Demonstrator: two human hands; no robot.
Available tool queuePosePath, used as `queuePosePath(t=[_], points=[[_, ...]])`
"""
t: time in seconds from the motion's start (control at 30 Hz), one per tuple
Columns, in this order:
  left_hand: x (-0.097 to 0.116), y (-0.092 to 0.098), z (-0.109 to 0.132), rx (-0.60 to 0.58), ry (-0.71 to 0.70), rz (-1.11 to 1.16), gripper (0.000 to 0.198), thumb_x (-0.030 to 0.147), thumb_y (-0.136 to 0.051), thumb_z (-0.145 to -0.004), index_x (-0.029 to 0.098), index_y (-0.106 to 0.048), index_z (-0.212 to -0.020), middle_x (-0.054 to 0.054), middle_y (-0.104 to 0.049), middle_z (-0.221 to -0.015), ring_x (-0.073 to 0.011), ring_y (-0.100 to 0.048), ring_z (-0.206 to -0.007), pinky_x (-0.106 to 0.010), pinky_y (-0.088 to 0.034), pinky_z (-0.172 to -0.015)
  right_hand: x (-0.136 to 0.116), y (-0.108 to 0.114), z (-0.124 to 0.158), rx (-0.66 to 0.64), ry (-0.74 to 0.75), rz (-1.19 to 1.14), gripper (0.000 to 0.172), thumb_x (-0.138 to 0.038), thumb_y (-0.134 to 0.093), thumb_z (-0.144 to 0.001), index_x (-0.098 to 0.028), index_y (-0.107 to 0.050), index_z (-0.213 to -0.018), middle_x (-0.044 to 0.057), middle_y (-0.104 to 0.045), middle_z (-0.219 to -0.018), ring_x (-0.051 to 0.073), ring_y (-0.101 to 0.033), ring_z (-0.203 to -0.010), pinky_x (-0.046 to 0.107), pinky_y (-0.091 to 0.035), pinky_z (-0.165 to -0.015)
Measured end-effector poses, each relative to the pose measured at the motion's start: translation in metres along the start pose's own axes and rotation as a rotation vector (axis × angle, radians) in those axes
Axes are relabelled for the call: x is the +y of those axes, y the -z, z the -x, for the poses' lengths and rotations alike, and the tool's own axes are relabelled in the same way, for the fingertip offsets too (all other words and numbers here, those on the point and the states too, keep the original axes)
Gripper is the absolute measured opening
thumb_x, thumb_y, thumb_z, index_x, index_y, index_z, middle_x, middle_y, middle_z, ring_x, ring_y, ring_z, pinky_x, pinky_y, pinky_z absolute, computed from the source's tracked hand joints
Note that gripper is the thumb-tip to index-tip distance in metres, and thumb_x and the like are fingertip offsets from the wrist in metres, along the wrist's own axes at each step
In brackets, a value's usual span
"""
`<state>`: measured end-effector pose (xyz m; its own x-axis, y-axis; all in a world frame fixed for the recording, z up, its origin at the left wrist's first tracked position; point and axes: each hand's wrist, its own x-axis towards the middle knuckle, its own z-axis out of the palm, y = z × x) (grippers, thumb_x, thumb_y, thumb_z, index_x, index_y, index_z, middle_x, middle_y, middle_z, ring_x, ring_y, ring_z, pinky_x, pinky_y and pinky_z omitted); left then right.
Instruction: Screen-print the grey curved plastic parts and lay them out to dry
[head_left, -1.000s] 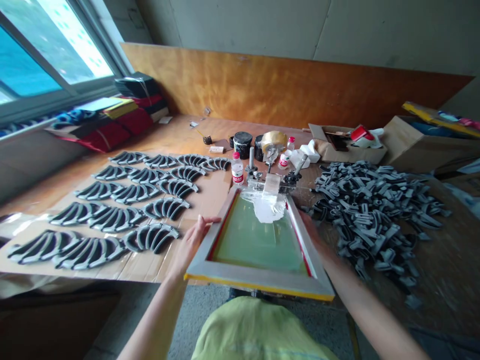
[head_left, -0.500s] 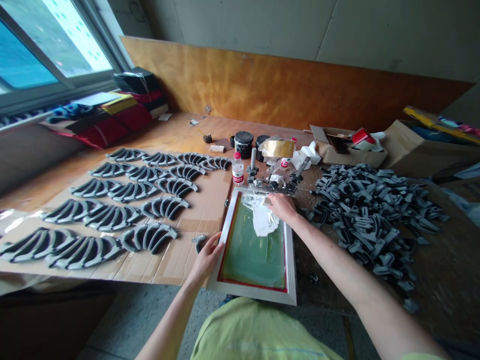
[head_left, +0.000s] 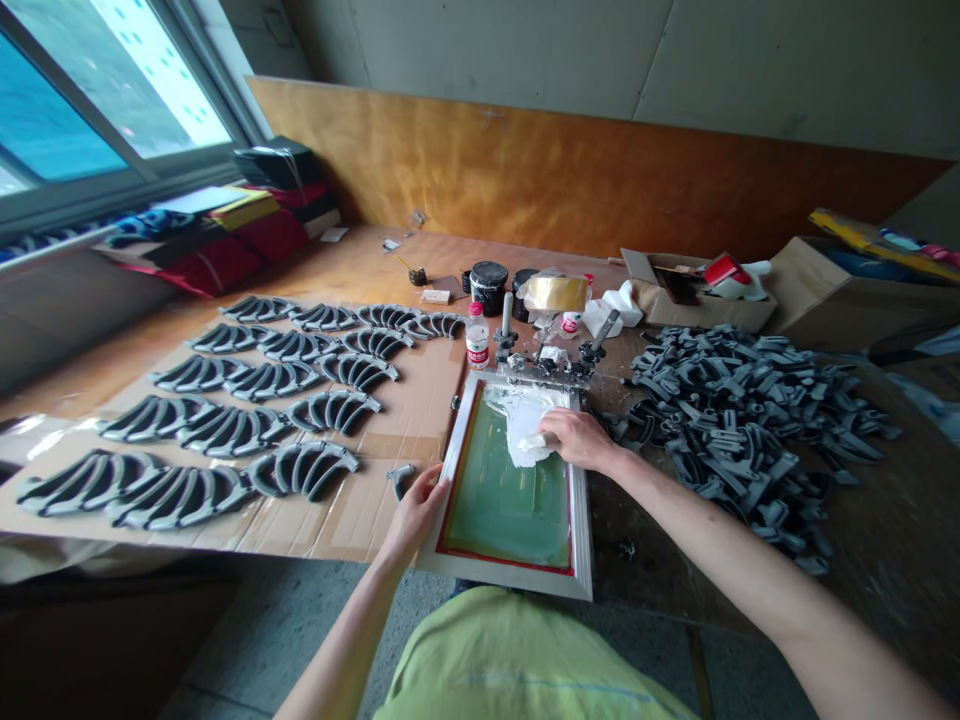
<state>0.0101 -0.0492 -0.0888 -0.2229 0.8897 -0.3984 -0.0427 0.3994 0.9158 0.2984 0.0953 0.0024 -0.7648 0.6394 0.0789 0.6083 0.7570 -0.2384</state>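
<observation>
A screen printing frame (head_left: 583, 530) with a silver rim and a green mesh (head_left: 502, 510) lies in front of me, its far end at a metal clamp (head_left: 551, 370). White ink (head_left: 521, 412) covers part of the mesh near that end. My right hand (head_left: 581, 438) is closed on a small white-smeared squeegee (head_left: 534, 441) at the lower edge of the ink; the fingers hide most of it. With fingers wrapped over the frame's left rim, my left hand (head_left: 421, 510) grips it. One curved grey plastic part (head_left: 400, 480) lies just beyond that hand.
Rows of curved grey parts (head_left: 217, 425) cover the cardboard (head_left: 409, 410) on the left. A heap of similar parts (head_left: 742, 440) lies on the right. Behind the frame stand a red-capped bottle (head_left: 477, 340), a black tub (head_left: 489, 288) and an open carton (head_left: 697, 305).
My right hand has moved toward me and slightly right over the white ink, bringing the squeegee with it. My left hand keeps its grip on the frame.
</observation>
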Motion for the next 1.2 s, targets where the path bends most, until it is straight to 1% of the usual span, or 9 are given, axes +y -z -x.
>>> queuePosePath(t=[0.2,0.3,0.4,0.57,0.73,0.87,1.03,1.1,1.2], points=[[0.001,0.002,0.002,0.002,-0.018,-0.013,0.064,0.059,-0.067,-0.074,0.017,-0.061,-0.122,-0.002,-0.069,-0.073,-0.0167,-0.062,-0.062,-0.024,-0.045,-0.056,-0.018,-0.027,0.018,0.105,0.001,0.054,0.033,-0.005,-0.043,-0.09,-0.02,-0.069,-0.104,0.008,-0.063,-0.095,0.022,-0.052,-0.094,0.031,-0.044,-0.082],[0.005,0.001,0.004,0.004,-0.007,-0.012,0.066,0.06,-0.067,-0.074,0.017,-0.06,-0.123,-0.002,-0.071,-0.076,-0.0171,-0.063,-0.065,-0.024,-0.046,-0.058,-0.012,-0.018,0.023,0.089,0.041,-0.014,0.035,-0.008,-0.048,-0.091,-0.022,-0.065,-0.117,0.006,-0.065,-0.099,0.02,-0.055,-0.095,0.03,-0.045,-0.085],[0.018,0.001,0.01,-0.016,0.017,0.01,0.07,0.06,-0.068,-0.073,0.016,-0.057,-0.126,-0.003,-0.072,-0.079,-0.0183,-0.065,-0.069,-0.025,-0.048,-0.06,0.004,-0.001,-0.003,0.151,-0.057,-0.125,0.041,-0.015,-0.061,-0.088,-0.026,-0.06,-0.128,0.004,-0.065,-0.106,0.019,-0.058,-0.097,0.031,-0.046,-0.088],[0.067,0.006,0.03,-0.097,0.053,0.066,0.082,0.057,-0.072,-0.072,0.021,-0.047,-0.14,-0.005,-0.074,-0.09,-0.021,-0.068,-0.077,-0.028,-0.052,-0.066,0.031,0.022,-0.056,0.164,-0.329,-0.114,0.07,-0.021,-0.075,-0.078,-0.033,-0.048,-0.141,0.003,-0.063,-0.102,0.019,-0.061,-0.088,0.03,-0.047,-0.081],[0.13,0.007,0.032,-0.065,-0.069,0.069,0.056,0.064,-0.066,-0.074,0.018,-0.07,-0.106,-0.006,-0.072,-0.097,-0.0207,-0.066,-0.082,-0.026,-0.051,-0.065,0.066,0.037,-0.028,0.472,-0.522,-0.006,0.051,-0.04,-0.061,-0.088,-0.027,-0.052,-0.137,0.007,-0.064,-0.102,0.023,-0.061,-0.088,0.033,-0.047,-0.076],[0.175,-0.012,0.011,-0.054,-0.329,0.282,0.053,0.066,-0.059,-0.077,0.02,-0.067,-0.102,-0.004,-0.07,-0.097,-0.0205,-0.065,-0.089,-0.03,-0.053,-0.074,0.08,0.005,0.024,0.485,-0.727,-0.115,0.031,-0.038,-0.051,-0.091,-0.019,-0.065,-0.111,0.006,-0.068,-0.082,0.023,-0.061,-0.076,0.035,-0.047,-0.072],[0.22,-0.034,-0.012,-0.076,-0.444,0.307,0.056,0.07,-0.053,-0.08,0.017,-0.064,-0.093,-0.005,-0.068,-0.083,-0.0163,-0.065,-0.08,-0.027,-0.051,-0.068,0.043,-0.064,0.047,0.294,-0.491,-0.193,0.034,-0.039,-0.063,-0.085,-0.02,-0.06,-0.113,0.007,-0.067,-0.1,0.023,-0.061,-0.094,0.035,-0.047,-0.083],[0.216,-0.037,-0.013,-0.027,-0.445,0.339,0.058,0.07,-0.051,-0.081,0.018,-0.062,-0.103,-0.004,-0.068,-0.082,-0.0147,-0.064,-0.077,-0.025,-0.051,-0.066,0.027,-0.073,0.042,0.239,-0.435,-0.126,0.033,-0.034,-0.069,-0.083,-0.022,-0.061,-0.112,0.008,-0.065,-0.106,0.024,-0.058,-0.101,0.036,-0.045,-0.086],[0.174,-0.047,-0.001,-0.021,-0.311,0.285,0.062,0.068,-0.054,-0.081,0.021,-0.057,-0.12,-0.005,-0.07,-0.088,-0.0154,-0.065,-0.076,-0.025,-0.051,-0.064,0.003,-0.066,0.035,0.223,-0.447,-0.076,0.013,-0.027,-0.068,-0.084,-0.022,-0.064,-0.095,0.005,-0.064,-0.096,0.022,-0.057,-0.096,0.034,-0.043,-0.083]])
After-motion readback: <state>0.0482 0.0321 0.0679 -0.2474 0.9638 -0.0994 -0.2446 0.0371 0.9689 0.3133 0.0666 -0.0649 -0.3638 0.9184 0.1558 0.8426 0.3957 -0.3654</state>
